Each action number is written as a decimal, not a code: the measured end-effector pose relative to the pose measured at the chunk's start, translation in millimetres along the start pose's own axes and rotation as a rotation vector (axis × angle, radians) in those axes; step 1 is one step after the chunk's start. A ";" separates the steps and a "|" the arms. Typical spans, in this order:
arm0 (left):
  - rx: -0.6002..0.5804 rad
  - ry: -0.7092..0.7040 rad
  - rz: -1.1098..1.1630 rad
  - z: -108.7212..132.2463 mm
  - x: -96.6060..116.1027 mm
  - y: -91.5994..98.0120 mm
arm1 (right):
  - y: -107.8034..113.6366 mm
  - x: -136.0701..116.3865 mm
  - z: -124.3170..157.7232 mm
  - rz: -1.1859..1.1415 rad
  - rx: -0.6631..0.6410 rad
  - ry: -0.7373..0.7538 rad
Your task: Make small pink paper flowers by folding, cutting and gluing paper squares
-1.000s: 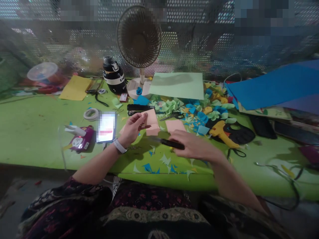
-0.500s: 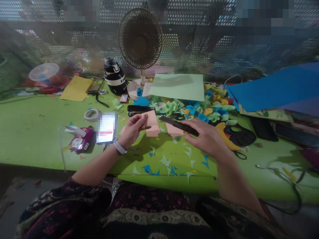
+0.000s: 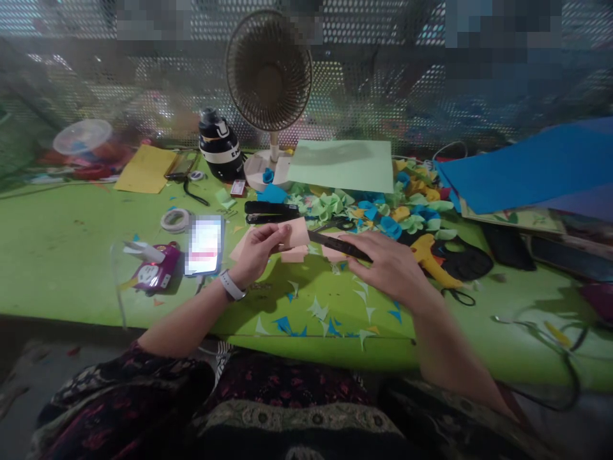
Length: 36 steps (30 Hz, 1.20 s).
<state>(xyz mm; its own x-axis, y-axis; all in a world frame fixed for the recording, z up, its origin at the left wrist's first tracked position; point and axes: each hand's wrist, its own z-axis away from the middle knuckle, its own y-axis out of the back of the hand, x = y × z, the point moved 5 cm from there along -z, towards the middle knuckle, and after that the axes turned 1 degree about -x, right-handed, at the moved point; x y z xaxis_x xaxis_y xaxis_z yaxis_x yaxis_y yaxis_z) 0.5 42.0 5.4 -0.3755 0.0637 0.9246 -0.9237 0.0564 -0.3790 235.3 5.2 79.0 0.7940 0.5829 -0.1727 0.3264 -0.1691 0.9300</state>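
Observation:
My left hand (image 3: pixel 261 249) pinches a small pale pink piece of paper (image 3: pixel 295 234) between thumb and fingers, raised over the table. My right hand (image 3: pixel 387 259) is closed around a long, narrow dark tool (image 3: pixel 335 243), whose exact kind I cannot make out. Its far end touches or lies very close to the right edge of the held paper. More pink paper pieces (image 3: pixel 293 256) lie on the table beneath and behind the hands. Behind the left hand is a black stapler (image 3: pixel 271 207), and dark scissors (image 3: pixel 342 223) lie partly hidden behind the tool.
Paper scraps (image 3: pixel 318 310) litter the green table (image 3: pixel 71 255). At the back are a fan (image 3: pixel 269 76), a bottle (image 3: pixel 220 150) and many coloured paper petals (image 3: pixel 373 211). A phone (image 3: pixel 204 246) and tape roll (image 3: pixel 175 220) lie left; a yellow glue gun (image 3: pixel 433 259) lies right.
The pink paper in my left hand has tilted and shifted slightly right and down. My right hand has brought the dark tool a little left and down, against or close to the paper's edge.

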 end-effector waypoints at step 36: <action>0.025 0.038 -0.018 6.3 -9.7 -4.0 | -23.5 -6.5 -0.8 -0.016 -0.144 0.053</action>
<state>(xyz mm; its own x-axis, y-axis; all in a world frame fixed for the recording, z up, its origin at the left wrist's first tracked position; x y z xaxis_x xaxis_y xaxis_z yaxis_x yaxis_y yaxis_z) 7.4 34.8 -1.9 -0.3557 0.1009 0.9291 -0.9322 0.0329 -0.3605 222.0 6.0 58.5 0.7600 0.6262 -0.1742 0.2590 -0.0459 0.9648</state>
